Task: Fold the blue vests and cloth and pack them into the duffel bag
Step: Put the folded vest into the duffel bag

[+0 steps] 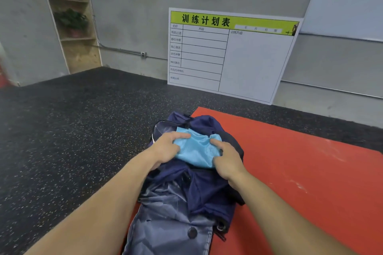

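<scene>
Mesh bundle: light blue vest fabric [196, 149], folded into a wad, sits in the mouth of the navy duffel bag [207, 190], between our two hands.
Left hand [165, 151]: we curl the fingers round the bundle's left edge, the index lying along its far rim; it grips the fabric.
Right hand [227, 159]: we pinch the bundle's right edge, the index finger on top and the rest bent over the side.
Bundle to grip: it spans the gap between the two grips, its middle bare and puckered; the near edge overhangs the dark lining.
Step in hand, as we judge it: pushing the folded mesh down into the bag.
Doing it well: we press both sides down evenly so the fold does not spring open, and tuck the near edge below the bag's rim before letting go.
Risk: thin mesh may bunch or slide out of its fold.
Setting: bag lies across the red mat [300, 161] and speckled black floor [72, 130]; a training chart board [248, 64] leans on the wall beyond.
</scene>
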Demonstrator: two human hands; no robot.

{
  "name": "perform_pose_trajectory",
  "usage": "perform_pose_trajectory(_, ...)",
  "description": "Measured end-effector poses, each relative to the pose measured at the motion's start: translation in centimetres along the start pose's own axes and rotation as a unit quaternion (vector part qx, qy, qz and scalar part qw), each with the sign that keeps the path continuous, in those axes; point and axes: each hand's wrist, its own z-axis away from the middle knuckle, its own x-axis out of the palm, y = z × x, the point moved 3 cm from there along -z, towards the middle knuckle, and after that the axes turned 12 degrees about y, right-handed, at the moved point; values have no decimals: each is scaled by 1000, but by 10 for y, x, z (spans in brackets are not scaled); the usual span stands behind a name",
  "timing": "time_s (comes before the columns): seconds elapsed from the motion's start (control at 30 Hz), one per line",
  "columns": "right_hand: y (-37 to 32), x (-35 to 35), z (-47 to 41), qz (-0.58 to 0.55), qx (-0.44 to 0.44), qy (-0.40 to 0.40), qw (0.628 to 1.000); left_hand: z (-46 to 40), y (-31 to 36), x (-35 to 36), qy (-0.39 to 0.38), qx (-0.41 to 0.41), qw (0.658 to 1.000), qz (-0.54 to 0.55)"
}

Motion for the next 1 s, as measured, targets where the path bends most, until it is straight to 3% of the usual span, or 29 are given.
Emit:
perform_pose_trajectory(0.1, 4, 2, 1, 62, -21, -19, 998, 3, -7, 0, -62, 33, 991, -111)
perform_pose_trajectory(0.2, 7, 7, 6, 105, -31, -43, 993, 7, -14, -6, -69, 63, 977, -191)
perform_pose_trajectory(0.53, 8, 29, 9, 172, -72, -126, 974, 11, -43, -27, -39, 91, 960, -260)
perform_pose_trajectory(0.7, -3, 30, 14, 281, -99, -201, 933, 18, -41, -29, -48, 140, 942, -301)
perform_pose_trajectory(0.83, -14, 30, 30, 345, -137, -268, 889, 26, -39, -30, -54, 131, 922, -360)
perform_pose_trajectory(1.0, -24, 36, 40, 340, -170, -150, 913, 34, -32, -27, 17, 210, 909, -358)
